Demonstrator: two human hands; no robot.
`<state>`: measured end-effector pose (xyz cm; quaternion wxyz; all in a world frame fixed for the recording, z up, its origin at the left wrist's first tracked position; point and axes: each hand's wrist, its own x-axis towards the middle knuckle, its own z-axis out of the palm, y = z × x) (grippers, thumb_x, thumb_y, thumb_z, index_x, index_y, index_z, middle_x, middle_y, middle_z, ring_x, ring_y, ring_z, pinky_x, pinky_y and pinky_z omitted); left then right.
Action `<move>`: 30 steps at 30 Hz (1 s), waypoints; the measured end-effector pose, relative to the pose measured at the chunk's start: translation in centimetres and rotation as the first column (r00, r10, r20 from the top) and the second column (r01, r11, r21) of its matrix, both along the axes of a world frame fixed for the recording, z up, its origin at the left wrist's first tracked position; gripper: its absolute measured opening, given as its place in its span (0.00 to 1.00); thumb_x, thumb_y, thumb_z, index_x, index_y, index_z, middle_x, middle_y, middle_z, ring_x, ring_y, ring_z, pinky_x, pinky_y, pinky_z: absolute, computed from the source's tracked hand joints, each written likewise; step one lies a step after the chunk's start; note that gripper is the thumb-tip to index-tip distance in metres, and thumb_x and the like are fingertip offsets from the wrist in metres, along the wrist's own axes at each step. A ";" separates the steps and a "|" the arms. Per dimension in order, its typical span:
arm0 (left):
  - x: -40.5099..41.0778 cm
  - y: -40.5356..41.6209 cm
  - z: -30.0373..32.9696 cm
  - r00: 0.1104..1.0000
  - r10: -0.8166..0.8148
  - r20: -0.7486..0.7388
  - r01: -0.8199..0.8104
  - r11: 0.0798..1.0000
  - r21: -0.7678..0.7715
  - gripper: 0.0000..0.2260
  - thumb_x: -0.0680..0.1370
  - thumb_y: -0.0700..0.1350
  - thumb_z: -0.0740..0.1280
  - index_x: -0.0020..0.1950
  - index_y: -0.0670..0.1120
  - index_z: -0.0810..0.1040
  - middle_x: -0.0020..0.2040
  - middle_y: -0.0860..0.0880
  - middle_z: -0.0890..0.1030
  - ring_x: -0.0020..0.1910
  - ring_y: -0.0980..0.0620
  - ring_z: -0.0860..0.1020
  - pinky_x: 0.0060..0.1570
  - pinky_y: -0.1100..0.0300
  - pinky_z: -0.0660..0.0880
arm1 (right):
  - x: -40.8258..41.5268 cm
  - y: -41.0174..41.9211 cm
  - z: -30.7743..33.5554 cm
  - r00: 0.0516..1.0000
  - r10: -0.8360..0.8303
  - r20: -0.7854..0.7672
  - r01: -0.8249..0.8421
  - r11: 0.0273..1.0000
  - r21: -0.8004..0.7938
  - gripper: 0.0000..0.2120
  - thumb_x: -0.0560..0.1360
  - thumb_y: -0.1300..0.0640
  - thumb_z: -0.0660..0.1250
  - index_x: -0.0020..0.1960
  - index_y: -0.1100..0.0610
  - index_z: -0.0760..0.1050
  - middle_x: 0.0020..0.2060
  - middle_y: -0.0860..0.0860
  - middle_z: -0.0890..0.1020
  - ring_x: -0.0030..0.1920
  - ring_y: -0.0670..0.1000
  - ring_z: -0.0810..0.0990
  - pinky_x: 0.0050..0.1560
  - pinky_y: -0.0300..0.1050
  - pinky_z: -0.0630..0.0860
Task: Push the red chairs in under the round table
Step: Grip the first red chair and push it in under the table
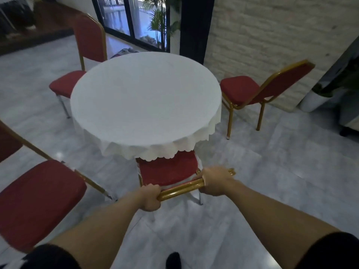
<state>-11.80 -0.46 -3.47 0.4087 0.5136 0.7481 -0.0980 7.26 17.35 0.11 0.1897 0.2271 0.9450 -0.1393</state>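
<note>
Both bare forearms reach forward from dark sleeves, and each hand is wrapped tight around the gold top rail of the near chair (169, 170). On that rail the left hand (150, 198) is closed at its left end and the right hand (215, 180) at its right end, fingers curled over the bar.

Ahead of them the round table (145, 101) fills the middle of the view, covered by a white cloth (155, 150) whose scalloped hem hangs over the edge. Tucked partway under the table's near side, the near chair has the front of its red seat beneath the cloth hem and the rest of the seat showing.

Left of the table and close to the camera stands a second red chair (38, 200), well clear of the table. At the table's far left a third chair (66, 84) has its seat edge just under the tabletop rim. A fourth chair (240, 88) sits at the table's right, its seat just beside the rim. Grey tiled floor (272, 171) surrounds the table.
</note>
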 end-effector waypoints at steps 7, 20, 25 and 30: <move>-1.0 1.6 -0.5 0.995 -0.071 0.073 0.079 0.990 -0.116 0.18 0.73 0.42 0.65 0.63 0.47 0.75 0.55 0.45 0.80 0.53 0.44 0.81 0.54 0.47 0.81 | -0.1 1.6 -2.2 0.998 0.064 0.005 -0.064 0.998 0.004 0.11 0.75 0.45 0.68 0.55 0.37 0.84 0.35 0.43 0.84 0.35 0.44 0.81 0.40 0.46 0.82; -0.9 14.2 11.8 1.000 -0.006 -0.004 0.006 1.000 0.008 0.48 0.69 0.78 0.62 0.80 0.49 0.67 0.79 0.47 0.68 0.76 0.44 0.68 0.74 0.46 0.63 | 1.6 9.9 7.8 0.934 -0.354 -0.053 0.332 0.912 -0.241 0.46 0.72 0.22 0.65 0.75 0.55 0.78 0.70 0.53 0.82 0.67 0.55 0.81 0.66 0.51 0.76; 1.2 23.8 17.5 0.978 0.018 -0.210 0.058 0.935 0.350 0.35 0.80 0.70 0.53 0.81 0.52 0.63 0.81 0.48 0.65 0.79 0.42 0.63 0.76 0.43 0.59 | 4.4 17.1 11.7 0.865 -0.497 -0.070 0.484 0.863 -0.141 0.45 0.76 0.20 0.52 0.74 0.52 0.78 0.73 0.56 0.80 0.72 0.60 0.76 0.71 0.58 0.72; 7.0 31.0 19.6 0.972 0.018 -0.236 0.089 0.896 0.435 0.35 0.81 0.69 0.50 0.83 0.51 0.59 0.82 0.46 0.62 0.80 0.41 0.61 0.77 0.43 0.57 | 10.4 24.0 13.6 0.833 -0.546 -0.092 0.531 0.835 -0.146 0.51 0.72 0.16 0.47 0.79 0.50 0.72 0.78 0.56 0.74 0.78 0.60 0.71 0.76 0.60 0.67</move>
